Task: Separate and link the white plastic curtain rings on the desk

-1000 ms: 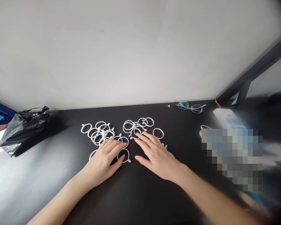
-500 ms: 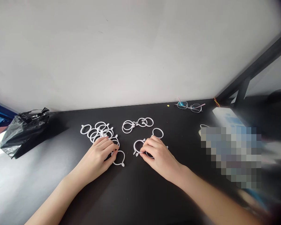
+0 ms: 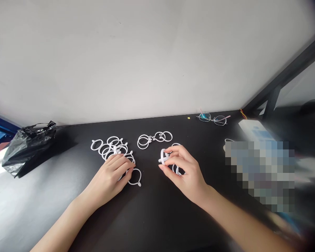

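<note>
My right hand [image 3: 185,166] is closed, with thumb and fingertips pinching a white curtain ring [image 3: 162,156] that is tipped up on edge. Another white piece shows behind it, partly covered by the fingers. More white rings [image 3: 175,169] lie under and beside this hand. My left hand [image 3: 112,176] is curled over the near side of a heap of white rings [image 3: 105,149]. Its thumb and index finger meet at the edge of a white curtain ring [image 3: 140,177] lying nearest me; the exact contact is partly hidden.
Between and beyond my hands, several white rings [image 3: 143,141] lie in a row. Eyeglasses [image 3: 212,119] rest near the wall on the black table [image 3: 147,217]. A black plastic bag [image 3: 28,148] stands at left. A white and blue box [image 3: 257,129] and a blurred-out patch are at right.
My right hand has lifted and tilted a white ring up from the table, its fingers spreading slightly around it. My left hand has barely moved.
</note>
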Demonstrator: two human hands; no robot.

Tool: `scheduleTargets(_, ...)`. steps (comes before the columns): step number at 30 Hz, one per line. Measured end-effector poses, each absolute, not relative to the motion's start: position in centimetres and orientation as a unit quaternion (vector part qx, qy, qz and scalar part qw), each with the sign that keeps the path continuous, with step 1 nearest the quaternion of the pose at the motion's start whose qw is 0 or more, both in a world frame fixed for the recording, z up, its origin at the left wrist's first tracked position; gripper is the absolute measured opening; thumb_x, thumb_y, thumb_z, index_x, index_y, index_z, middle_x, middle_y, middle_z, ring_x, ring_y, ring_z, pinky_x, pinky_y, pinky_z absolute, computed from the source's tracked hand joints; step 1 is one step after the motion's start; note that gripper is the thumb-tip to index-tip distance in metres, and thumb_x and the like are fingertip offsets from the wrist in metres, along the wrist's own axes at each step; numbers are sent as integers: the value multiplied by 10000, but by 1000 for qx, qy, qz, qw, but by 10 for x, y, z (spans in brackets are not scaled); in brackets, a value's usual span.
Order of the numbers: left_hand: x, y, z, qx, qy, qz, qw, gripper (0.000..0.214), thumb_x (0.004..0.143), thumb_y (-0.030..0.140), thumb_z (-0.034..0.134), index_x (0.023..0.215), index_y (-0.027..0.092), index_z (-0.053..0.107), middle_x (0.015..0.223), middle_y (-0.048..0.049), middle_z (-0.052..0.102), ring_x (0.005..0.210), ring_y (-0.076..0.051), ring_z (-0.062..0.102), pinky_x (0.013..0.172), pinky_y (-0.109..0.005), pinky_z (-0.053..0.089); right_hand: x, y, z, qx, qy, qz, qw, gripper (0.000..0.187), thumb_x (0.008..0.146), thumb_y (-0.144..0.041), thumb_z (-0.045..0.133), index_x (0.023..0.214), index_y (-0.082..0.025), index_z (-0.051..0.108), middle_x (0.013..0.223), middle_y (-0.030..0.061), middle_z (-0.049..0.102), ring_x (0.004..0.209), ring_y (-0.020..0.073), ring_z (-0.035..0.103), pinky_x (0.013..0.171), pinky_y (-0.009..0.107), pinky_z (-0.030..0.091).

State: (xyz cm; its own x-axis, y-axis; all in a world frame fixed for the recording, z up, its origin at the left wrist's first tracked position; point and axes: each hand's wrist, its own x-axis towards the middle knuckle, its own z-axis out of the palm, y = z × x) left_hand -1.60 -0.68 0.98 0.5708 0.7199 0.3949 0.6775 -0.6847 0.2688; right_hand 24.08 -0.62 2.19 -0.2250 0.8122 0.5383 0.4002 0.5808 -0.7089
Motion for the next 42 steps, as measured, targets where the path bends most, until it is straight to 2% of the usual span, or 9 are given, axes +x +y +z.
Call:
scheduleTargets(7,-14,-9,11,890,387,236,53,164,936,96,469,987,188,596,901,-48,634,856,-172,563,825,-344,453,240,-7,24,-423,-709,340,451,115,875,-251,636,772,-201,649,1155,95,641,1001,226,661,915,402,529)
scheduleTargets(12,-14,-9,9,893,377,239,56,175,925,69,482,998,190,584,900,-46,623,846,-172,556,823,-344,444,244,0,30,-415,-561,548,462,202,866,-410,658,843,-210,672,1251,86,643,1166,255,621,1005,434,497)
scheduleTargets(16,-13,-9,9,893,375,244,60,168,926,67,489,1004,188,576,898,-45,619,841,-171,556,816,-342,442,245,4,35,-393,-480,640,454,269,876,-458,640,993,-219,678,1270,88,644,1049,232,686,990,456,511)
scheduleTargets(21,-12,-9,9,891,372,255,60,158,918,61,512,993,183,579,884,-41,618,824,-169,558,800,-341,449,244,3,37,-384,-447,668,454,250,885,-439,634,897,-195,687,1249,104,656,943,208,712,781,335,588)
scheduleTargets(25,-11,-9,9,890,369,264,46,176,909,57,531,1026,179,579,903,-46,630,840,-174,581,809,-345,467,242,2,36,-374,-467,670,440,232,859,-402,673,933,-187,715,1140,105,705,939,209,722,748,301,595)
scheduleTargets(32,-7,-18,14,882,355,309,15,575,876,171,648,1389,179,389,1231,-154,592,1105,-245,592,896,-375,523,239,-9,29,-355,-498,714,341,271,838,-372,695,950,-126,712,736,37,710,648,163,731,604,254,576)
scheduleTargets(35,-1,-23,16,896,319,308,-6,626,855,190,682,1403,233,383,1372,-171,512,1133,-261,584,865,-390,540,241,-9,28,-309,-499,773,242,273,843,-367,689,929,-107,690,677,14,686,504,118,675,538,225,538)
scheduleTargets(38,7,-29,18,913,280,296,0,505,858,192,684,1323,211,490,1273,-149,592,1037,-240,620,830,-382,550,243,-5,28,-259,-475,827,155,273,823,-346,716,945,-112,646,663,6,689,419,87,613,465,194,482)
scheduleTargets(42,14,-33,20,915,257,311,35,404,870,165,667,1254,127,549,1073,-126,671,928,-203,653,763,-320,566,242,-3,26,-253,-437,850,149,272,806,-329,738,909,-131,582,642,-1,690,394,77,584,440,180,460)
